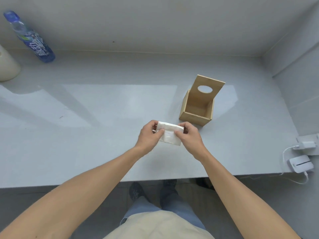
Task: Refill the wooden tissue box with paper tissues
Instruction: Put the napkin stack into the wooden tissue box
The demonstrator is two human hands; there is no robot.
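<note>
A wooden tissue box (196, 117) stands on the grey table, right of centre. Its lid (209, 84), with an oval hole, is swung up and back, and the inside looks empty. Just in front and to the left of the box, a white stack of paper tissues (170, 135) is held a little above the table. My left hand (149, 135) grips its left end and my right hand (188, 136) grips its right end, thumbs on top.
A blue drink bottle (30, 37) stands at the back left, with a cream cylinder (6, 66) beside it at the left edge. A white charger (306, 144) and a small white device (301, 163) with cables lie at the right edge. The table edge (155, 179) runs close to my body.
</note>
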